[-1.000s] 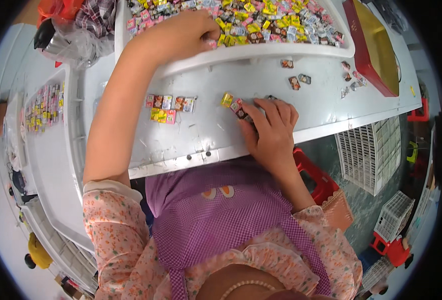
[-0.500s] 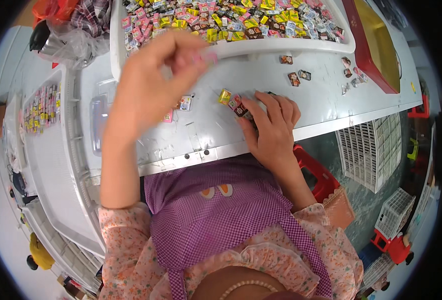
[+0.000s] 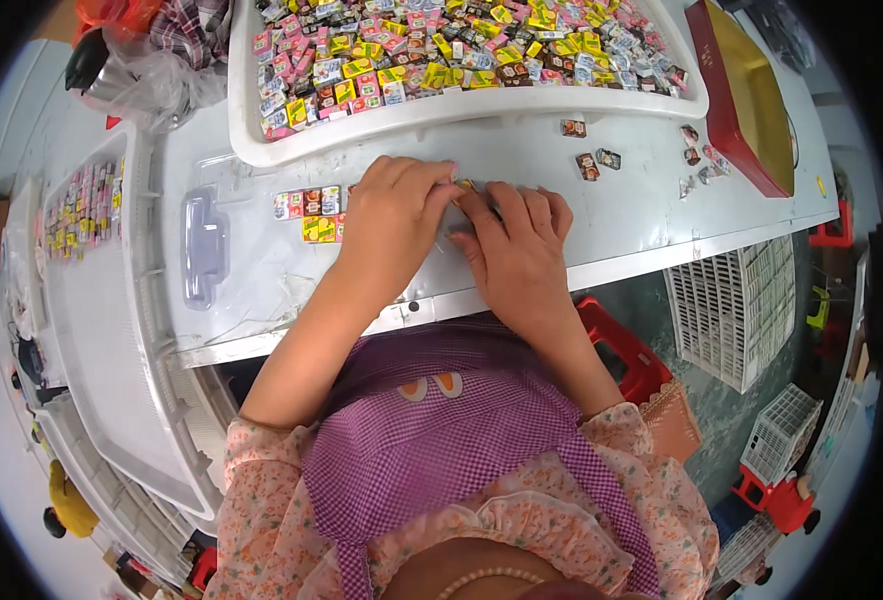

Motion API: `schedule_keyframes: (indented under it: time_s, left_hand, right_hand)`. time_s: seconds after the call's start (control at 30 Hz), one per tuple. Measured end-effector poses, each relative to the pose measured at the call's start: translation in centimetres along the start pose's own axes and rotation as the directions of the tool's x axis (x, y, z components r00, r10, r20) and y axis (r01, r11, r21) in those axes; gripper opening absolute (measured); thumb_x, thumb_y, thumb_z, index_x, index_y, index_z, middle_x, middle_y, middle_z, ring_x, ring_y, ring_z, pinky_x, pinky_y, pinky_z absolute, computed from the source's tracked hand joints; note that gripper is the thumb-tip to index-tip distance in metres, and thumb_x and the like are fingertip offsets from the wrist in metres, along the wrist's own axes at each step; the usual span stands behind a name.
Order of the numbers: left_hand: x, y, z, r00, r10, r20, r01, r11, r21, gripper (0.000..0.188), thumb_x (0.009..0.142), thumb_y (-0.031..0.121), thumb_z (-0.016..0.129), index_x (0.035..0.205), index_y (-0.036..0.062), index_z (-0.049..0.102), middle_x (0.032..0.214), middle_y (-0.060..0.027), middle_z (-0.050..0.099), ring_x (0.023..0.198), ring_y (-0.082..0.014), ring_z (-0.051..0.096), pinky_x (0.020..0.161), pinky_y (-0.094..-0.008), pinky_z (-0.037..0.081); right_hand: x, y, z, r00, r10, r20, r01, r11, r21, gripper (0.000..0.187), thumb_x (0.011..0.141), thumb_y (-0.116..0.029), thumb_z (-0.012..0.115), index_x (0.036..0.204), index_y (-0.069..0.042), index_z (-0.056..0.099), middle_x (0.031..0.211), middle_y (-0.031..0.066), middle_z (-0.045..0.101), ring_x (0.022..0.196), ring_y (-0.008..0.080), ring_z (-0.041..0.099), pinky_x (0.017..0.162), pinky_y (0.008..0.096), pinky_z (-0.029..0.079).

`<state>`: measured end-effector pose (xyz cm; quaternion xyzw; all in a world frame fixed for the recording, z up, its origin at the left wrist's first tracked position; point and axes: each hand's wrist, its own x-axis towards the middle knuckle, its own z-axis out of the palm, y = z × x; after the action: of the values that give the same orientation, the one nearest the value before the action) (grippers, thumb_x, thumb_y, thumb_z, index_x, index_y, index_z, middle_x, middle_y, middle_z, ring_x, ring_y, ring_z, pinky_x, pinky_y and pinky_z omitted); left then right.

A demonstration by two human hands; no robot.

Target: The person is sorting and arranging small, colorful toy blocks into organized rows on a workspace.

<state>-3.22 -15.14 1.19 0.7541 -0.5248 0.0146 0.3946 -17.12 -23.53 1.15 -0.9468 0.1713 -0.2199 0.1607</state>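
My left hand (image 3: 392,222) pinches a small pink wrapped candy (image 3: 453,172), mostly covered by the fingertips. Against those fingertips rest the bent fingers of my right hand (image 3: 522,240), closed over small wrapped candies on the table; a bit of a yellow candy (image 3: 468,186) shows between the hands, the others being hidden. Left of my left hand, a row of white and brown candies (image 3: 310,203) lies side by side, with a yellow candy (image 3: 319,230) and a pink one in front. Beyond both hands, a heap of mixed candies (image 3: 482,60) fills a white tray (image 3: 462,104).
Loose brown and black candies (image 3: 588,166) lie right of the hands, near a red tin (image 3: 737,120). At the left are a clear plastic piece (image 3: 202,250), a white mesh tray (image 3: 112,370) with candies at its far end, and a plastic bag (image 3: 167,95). White crates (image 3: 737,315) stand on the floor.
My left hand has come down from near the tray's rim to meet my right hand, which has shifted slightly left. The candy group at left is now uncovered.
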Motion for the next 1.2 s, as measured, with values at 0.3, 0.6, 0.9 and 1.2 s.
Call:
schedule_keyframes:
  time_s: [0.3, 0.6, 0.9, 1.2]
  left_hand:
    - [0.3, 0.3, -0.4, 0.994, 0.036, 0.108, -0.047, 0.994, 0.1, 0.015, 0.077, 0.009, 0.068, 0.092, 0.007, 0.069, 0.081, -0.0063, 0.054, 0.08, -0.0261, 0.052, 0.067, -0.0358, 0.044]
    - [1.7, 2.7, -3.6, 0.981, 0.079, 0.175, -0.068, 0.996, -0.064, 0.018, 0.077, 0.004, 0.064, 0.095, 0.0039, 0.068, 0.086, -0.0098, 0.056, 0.083, -0.0289, 0.053, 0.075, -0.0381, 0.045]
    - [11.7, -2.8, -3.0, 0.924, -0.08, 0.374, -0.036, 0.955, 0.293, 0.019, 0.079, 0.012, 0.069, 0.094, 0.001, 0.065, 0.085, -0.013, 0.063, 0.077, -0.0285, 0.058, 0.071, -0.0368, 0.047]
    - [9.3, 0.5, -5.1, 0.969, -0.151, 0.195, 0.211, 0.919, -0.333, 0.012, 0.081, 0.013, 0.066, 0.084, 0.0015, 0.064, 0.076, -0.0144, 0.065, 0.07, -0.0292, 0.062, 0.067, -0.0369, 0.049]
  right_hand:
    - [0.1, 0.1, -0.3, 1.0, 0.009, -0.003, -0.009, 1.0, 0.023, 0.037, 0.08, -0.021, 0.066, 0.113, -0.006, 0.059, 0.113, 0.009, 0.054, 0.103, 0.0274, 0.049, 0.097, 0.0458, 0.03]
    - [-0.2, 0.3, 0.0, 0.999, 0.024, -0.041, -0.024, 1.0, 0.018, 0.042, 0.08, -0.022, 0.067, 0.117, -0.006, 0.056, 0.119, 0.011, 0.053, 0.11, 0.0296, 0.047, 0.098, 0.0462, 0.03]
    - [-0.2, 0.2, 0.0, 0.999, 0.017, -0.052, -0.017, 1.0, -0.003, 0.04, 0.081, -0.026, 0.066, 0.115, -0.007, 0.057, 0.121, 0.0114, 0.052, 0.111, 0.0304, 0.046, 0.098, 0.0462, 0.03]
    - [-0.2, 0.5, 0.1, 0.999, 0.014, -0.048, -0.015, 1.0, -0.021, 0.035, 0.082, -0.026, 0.065, 0.112, -0.008, 0.06, 0.121, 0.0103, 0.053, 0.111, 0.0293, 0.046, 0.098, 0.046, 0.03]
